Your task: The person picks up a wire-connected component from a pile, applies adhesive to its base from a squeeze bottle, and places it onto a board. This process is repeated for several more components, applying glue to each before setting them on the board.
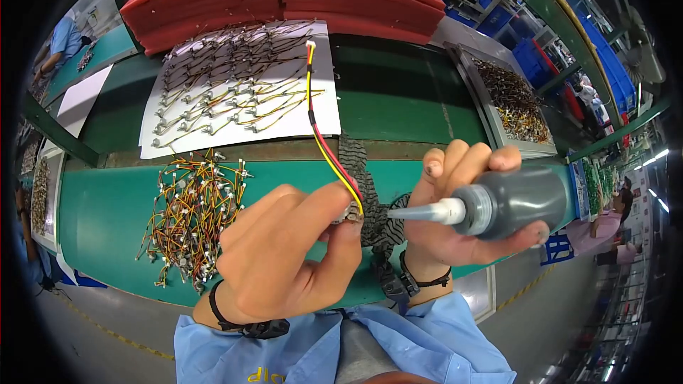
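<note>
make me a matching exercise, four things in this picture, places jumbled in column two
1. dark squeeze bottle with pale nozzle
2. small metal part with red and yellow wires
3. stacked red trays
4. tangled heap of wired parts

A. beyond the white paper sheet
B. in the right hand
C. on the green tabletop, left of the left hand
D. pinched in the left hand

Pairs: 1-B, 2-D, 3-A, 4-C

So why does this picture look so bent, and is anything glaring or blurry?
Head view: the fisheye lens bends edges like the green beam; head view: strip lights glare at far right, the dark bottle shows a soft sheen; head view: left hand and right hand look fairly sharp, the far-right background softer.
</note>
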`<state>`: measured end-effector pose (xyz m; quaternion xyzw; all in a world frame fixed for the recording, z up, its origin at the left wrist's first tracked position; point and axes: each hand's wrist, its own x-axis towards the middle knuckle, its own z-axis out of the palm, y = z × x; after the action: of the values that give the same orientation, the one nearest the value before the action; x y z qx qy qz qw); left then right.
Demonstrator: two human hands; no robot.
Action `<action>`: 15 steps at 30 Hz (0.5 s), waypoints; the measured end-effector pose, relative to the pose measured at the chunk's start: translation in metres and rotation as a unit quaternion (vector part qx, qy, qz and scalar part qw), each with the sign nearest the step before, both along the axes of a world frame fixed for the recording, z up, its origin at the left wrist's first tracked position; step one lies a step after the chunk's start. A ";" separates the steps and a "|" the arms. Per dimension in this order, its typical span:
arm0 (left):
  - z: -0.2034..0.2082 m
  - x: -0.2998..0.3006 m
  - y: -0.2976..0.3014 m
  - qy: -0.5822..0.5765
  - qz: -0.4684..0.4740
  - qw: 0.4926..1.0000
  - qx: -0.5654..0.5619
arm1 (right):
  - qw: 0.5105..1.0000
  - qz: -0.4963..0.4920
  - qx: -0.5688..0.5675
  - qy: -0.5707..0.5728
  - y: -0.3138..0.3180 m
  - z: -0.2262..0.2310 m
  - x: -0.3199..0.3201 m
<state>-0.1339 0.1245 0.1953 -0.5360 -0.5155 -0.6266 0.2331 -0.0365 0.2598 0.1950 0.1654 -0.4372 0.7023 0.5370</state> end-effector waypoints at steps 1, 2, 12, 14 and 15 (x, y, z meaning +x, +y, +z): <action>0.000 0.000 0.000 0.005 -0.003 1.000 0.001 | 1.000 -0.016 0.023 0.007 -0.001 0.000 0.000; 0.000 -0.001 0.000 0.010 -0.006 1.000 0.002 | 0.998 -0.033 0.047 0.015 -0.002 0.000 0.000; 0.002 0.005 -0.011 0.002 -0.020 0.998 -0.066 | 0.987 -0.088 0.129 0.034 -0.006 0.000 -0.001; 0.003 0.005 -0.012 0.004 -0.018 0.997 -0.071 | 0.986 -0.092 0.139 0.024 -0.006 0.001 0.000; 0.003 0.005 -0.012 0.006 -0.017 0.997 -0.074 | 0.985 -0.094 0.144 0.019 -0.005 0.001 0.000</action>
<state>-0.1290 0.1128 0.1983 -0.5638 -0.5501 -0.5875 0.1852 -0.0365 0.2545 0.1962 0.2122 -0.5368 0.5757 0.5791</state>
